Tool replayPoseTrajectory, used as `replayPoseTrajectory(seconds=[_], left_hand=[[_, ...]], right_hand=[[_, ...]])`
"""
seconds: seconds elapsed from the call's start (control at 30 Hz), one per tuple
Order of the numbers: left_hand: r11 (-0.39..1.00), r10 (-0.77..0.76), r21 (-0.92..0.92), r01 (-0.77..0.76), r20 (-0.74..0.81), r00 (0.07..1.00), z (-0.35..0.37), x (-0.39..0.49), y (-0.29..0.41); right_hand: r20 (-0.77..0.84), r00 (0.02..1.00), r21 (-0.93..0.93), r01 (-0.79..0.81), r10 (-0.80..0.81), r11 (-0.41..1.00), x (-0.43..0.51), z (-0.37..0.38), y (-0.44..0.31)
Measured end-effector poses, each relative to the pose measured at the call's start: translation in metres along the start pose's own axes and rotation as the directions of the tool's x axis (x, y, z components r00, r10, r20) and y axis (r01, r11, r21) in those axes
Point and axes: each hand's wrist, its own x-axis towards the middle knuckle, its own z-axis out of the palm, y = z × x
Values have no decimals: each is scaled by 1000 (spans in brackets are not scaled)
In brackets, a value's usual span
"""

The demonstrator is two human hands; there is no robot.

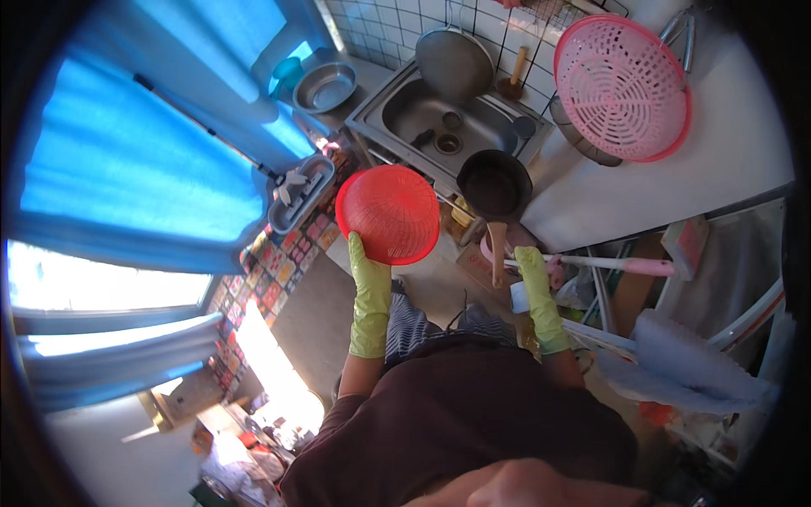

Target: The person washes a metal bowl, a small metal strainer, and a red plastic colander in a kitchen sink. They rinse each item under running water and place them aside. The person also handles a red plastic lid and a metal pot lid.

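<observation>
Both hands wear yellow-green rubber gloves. My left hand (pixel 367 263) holds a red mesh plastic basket (pixel 393 212) by its rim, with the rounded underside facing up. My right hand (pixel 531 263) is low at the right, beside the wooden handle of a dark saucepan (pixel 494 184); its fingers look curled, but whether they hold anything is not plain. The pan lies at the near edge of a stainless steel sink (pixel 405 117). A round metal lid or pan (pixel 455 63) leans at the sink's back edge, and a small cup (pixel 452 120) lies inside the basin by the drain.
A pink colander (pixel 621 89) hangs or stands at the upper right by a white surface (pixel 709 139). A metal bowl (pixel 326 87) rests left of the sink. A mop (pixel 209 130) leans by a grey tray (pixel 301 193). A pink-handled tool (pixel 646 267) and clutter lie at the right.
</observation>
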Motion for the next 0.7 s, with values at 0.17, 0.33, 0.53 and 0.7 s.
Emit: replayPoseTrajectory(seconds=[0.17, 0.33, 0.53, 0.7], left_hand=[[977, -175, 153, 151, 159, 972, 22, 107, 23], [900, -347, 369, 232, 285, 893, 57, 180, 30], [822, -472, 499, 273, 330, 817, 89, 223, 5], [354, -548, 843, -406, 538, 640, 115, 251, -8]], right_hand=[[-345, 935, -442, -237, 80, 865, 13, 35, -9], [-430, 865, -437, -451, 259, 778, 19, 78, -38], [-524, 845, -637, -304, -109, 709, 21, 91, -12], [-623, 729, -663, -298, -285, 687, -20, 164, -3]])
